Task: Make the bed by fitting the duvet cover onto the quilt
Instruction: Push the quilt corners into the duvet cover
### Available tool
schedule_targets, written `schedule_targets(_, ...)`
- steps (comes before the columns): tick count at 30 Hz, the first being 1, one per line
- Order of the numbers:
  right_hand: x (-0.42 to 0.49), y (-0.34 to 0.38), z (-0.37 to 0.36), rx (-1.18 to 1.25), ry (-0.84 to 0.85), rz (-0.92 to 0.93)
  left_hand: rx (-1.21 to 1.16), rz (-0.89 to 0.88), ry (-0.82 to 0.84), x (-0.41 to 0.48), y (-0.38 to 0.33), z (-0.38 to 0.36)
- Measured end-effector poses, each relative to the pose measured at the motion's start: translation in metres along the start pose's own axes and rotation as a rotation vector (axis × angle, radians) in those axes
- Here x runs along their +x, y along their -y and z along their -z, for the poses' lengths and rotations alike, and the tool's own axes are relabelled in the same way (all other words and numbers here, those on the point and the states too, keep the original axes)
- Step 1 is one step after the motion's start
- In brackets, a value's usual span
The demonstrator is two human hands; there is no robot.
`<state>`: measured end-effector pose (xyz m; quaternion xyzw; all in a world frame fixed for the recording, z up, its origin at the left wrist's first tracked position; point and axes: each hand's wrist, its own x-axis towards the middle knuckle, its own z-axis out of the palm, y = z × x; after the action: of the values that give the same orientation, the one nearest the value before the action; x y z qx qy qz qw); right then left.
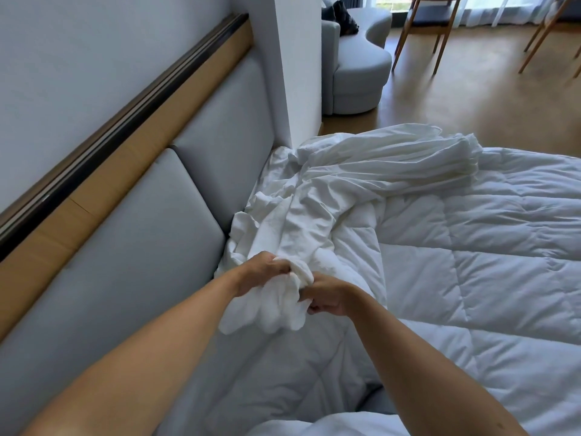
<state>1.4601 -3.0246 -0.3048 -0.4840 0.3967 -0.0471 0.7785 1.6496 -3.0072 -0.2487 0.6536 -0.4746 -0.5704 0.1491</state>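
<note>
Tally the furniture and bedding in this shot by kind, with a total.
Quilt: 1
Duvet cover: 1, gripped by left hand and right hand
Padded headboard: 1
Grey sofa: 1
Wooden chairs: 2, one whole, one cut off by the frame edge
Total: 6

The duvet cover (339, 184) is thin white cloth, matt and finely creased, bunched into soft folds. The quilt (471, 262) is thicker white cloth, padded and puffy, stitched into squares, with a faint sheen. The headboard (132, 247) has grey panels of smooth matt upholstery, edged by a band of light, smooth wood (176, 121) and topped by a dark glossy rail (125, 121). The wall (78, 58) is smooth and matt. The floor (471, 99) is polished wood-look boarding, glossy with reflections. The sofa (358, 70) is covered in grey matt fabric. The chairs (430, 23) have light wooden frames.
</note>
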Motion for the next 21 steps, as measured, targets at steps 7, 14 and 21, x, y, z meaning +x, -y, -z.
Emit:
schedule_targets(7,-0.004,-0.007,0.004,0.09,-0.032,-0.005,0.515,0.148,0.303,-0.011,0.008,0.012)
schedule_targets(14,-0.012,-0.006,0.0,-0.097,0.067,-0.021,0.058,-0.077,0.097,-0.013,0.0,0.011)
schedule_targets(21,-0.012,0.001,-0.004,0.175,-0.182,0.055,0.413,0.087,0.097,-0.013,-0.021,0.016)
